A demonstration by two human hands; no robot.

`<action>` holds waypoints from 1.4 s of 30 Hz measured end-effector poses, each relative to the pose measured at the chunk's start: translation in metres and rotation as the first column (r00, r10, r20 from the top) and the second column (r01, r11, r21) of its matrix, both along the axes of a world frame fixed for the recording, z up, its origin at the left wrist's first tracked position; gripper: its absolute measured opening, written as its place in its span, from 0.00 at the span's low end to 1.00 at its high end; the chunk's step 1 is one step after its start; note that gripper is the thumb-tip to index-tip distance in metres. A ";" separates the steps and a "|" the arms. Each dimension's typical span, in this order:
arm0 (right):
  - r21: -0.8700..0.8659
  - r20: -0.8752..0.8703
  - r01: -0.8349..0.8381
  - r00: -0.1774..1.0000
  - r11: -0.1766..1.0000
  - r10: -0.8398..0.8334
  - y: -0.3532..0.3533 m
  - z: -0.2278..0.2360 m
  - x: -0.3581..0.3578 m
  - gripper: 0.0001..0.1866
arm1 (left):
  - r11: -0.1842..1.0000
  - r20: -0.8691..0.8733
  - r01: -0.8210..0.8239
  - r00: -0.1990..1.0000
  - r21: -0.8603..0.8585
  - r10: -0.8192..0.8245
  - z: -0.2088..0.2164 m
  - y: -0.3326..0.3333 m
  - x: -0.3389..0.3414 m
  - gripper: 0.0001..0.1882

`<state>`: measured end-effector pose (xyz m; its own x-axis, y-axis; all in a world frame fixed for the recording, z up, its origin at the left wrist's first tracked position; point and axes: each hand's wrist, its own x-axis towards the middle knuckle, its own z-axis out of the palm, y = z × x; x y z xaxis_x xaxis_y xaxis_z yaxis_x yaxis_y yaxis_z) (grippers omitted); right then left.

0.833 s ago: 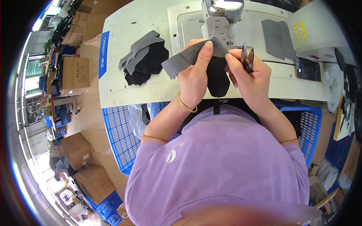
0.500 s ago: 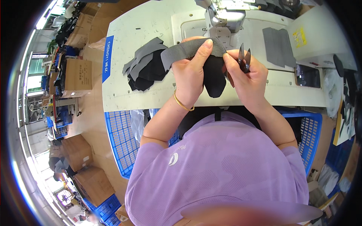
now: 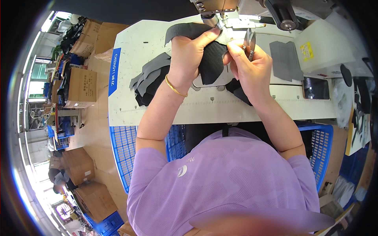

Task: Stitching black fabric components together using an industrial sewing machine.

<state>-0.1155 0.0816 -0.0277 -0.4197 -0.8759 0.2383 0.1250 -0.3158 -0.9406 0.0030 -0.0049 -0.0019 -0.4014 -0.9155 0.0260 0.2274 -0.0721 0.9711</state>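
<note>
The left hand (image 3: 185, 57) gripped a dark cloth piece (image 3: 213, 59), thumb pressed on its upper edge and the other fingers mostly hidden. The thumb and forefinger of the right hand (image 3: 251, 65) were closed together at the piece's right edge; whether they pinched cloth or a thread was too small to tell. Small snips (image 3: 250, 42) sat tucked in that hand, blades toward twelve o'clock. The piece hung above the worktable (image 3: 173, 114), just short of the sewing machine's head (image 3: 215, 8) at twelve. It seemed to be partway through handling: not yet laid down, and whether its grey flap was seamed to the black part could not be made out. Another dark piece (image 3: 239, 93) lay at five o'clock, partly behind the right hand. Seemingly left for later were the overlapping pile (image 3: 151, 76) between eight and nine and the neat grey stack (image 3: 285, 59) at three, neither in hand.
</note>
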 end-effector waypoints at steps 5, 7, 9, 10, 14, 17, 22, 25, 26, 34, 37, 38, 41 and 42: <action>0.013 0.003 -0.002 1.000 1.000 0.002 0.000 0.000 0.002 0.10 | 1.000 0.013 0.013 1.000 -0.025 -0.013 0.001 -0.004 0.002 0.09; 0.023 -0.001 0.001 1.000 1.000 -0.001 -0.001 -0.001 0.002 0.10 | 1.000 0.018 0.016 1.000 -0.007 -0.016 0.002 -0.006 0.001 0.08; 0.018 -0.011 0.008 1.000 1.000 -0.007 -0.001 0.000 0.002 0.11 | 1.000 0.011 0.011 1.000 -0.007 -0.011 0.003 -0.006 0.001 0.07; 0.024 -0.015 0.010 1.000 1.000 -0.009 -0.001 -0.001 0.001 0.11 | 1.000 0.002 0.005 1.000 -0.010 -0.005 0.003 -0.006 0.001 0.07; 0.039 -0.039 0.039 0.999 0.998 -0.038 -0.005 -0.002 0.003 0.11 | 0.999 0.023 0.013 1.000 -0.046 -0.012 -0.001 -0.013 0.003 0.08; 0.023 -0.098 0.033 0.995 0.999 -0.031 -0.005 -0.003 0.003 0.12 | 0.994 0.000 0.071 0.997 -0.088 -0.071 -0.003 -0.017 0.007 0.09; 0.046 -0.085 0.044 0.996 0.998 -0.040 -0.002 -0.002 0.003 0.11 | 0.982 0.080 0.174 0.983 -0.071 -0.168 -0.002 -0.017 0.015 0.10; 0.015 -0.088 0.043 0.995 0.999 -0.042 -0.003 -0.002 0.005 0.11 | 0.979 0.111 0.205 0.972 0.007 -0.205 0.000 -0.023 0.015 0.09; 0.016 -0.091 0.041 0.995 0.999 -0.040 -0.004 -0.001 0.006 0.11 | 0.975 0.047 0.220 0.975 -0.025 -0.218 -0.002 -0.026 0.015 0.09; 0.061 -0.072 -0.020 0.997 0.998 0.024 0.001 -0.002 0.007 0.08 | 0.961 -0.062 0.244 0.965 -0.131 -0.254 -0.008 -0.040 0.011 0.08; 0.081 -0.062 -0.054 0.996 0.995 0.059 0.001 -0.003 0.007 0.08 | 0.976 0.028 0.201 0.979 -0.083 -0.200 -0.011 -0.048 0.007 0.08; 0.078 -0.059 -0.055 0.996 0.995 0.060 0.002 -0.003 0.007 0.08 | 0.976 0.031 0.201 0.979 -0.085 -0.199 -0.012 -0.049 0.006 0.08; 0.075 -0.086 -0.043 0.995 0.996 0.049 0.003 -0.006 0.007 0.08 | 0.974 -0.026 0.192 0.980 -0.117 -0.196 -0.014 -0.051 0.003 0.08; 0.080 -0.074 -0.050 0.996 0.996 0.056 0.003 -0.006 0.007 0.08 | 0.979 -0.019 0.176 0.984 -0.100 -0.179 -0.015 -0.052 0.003 0.08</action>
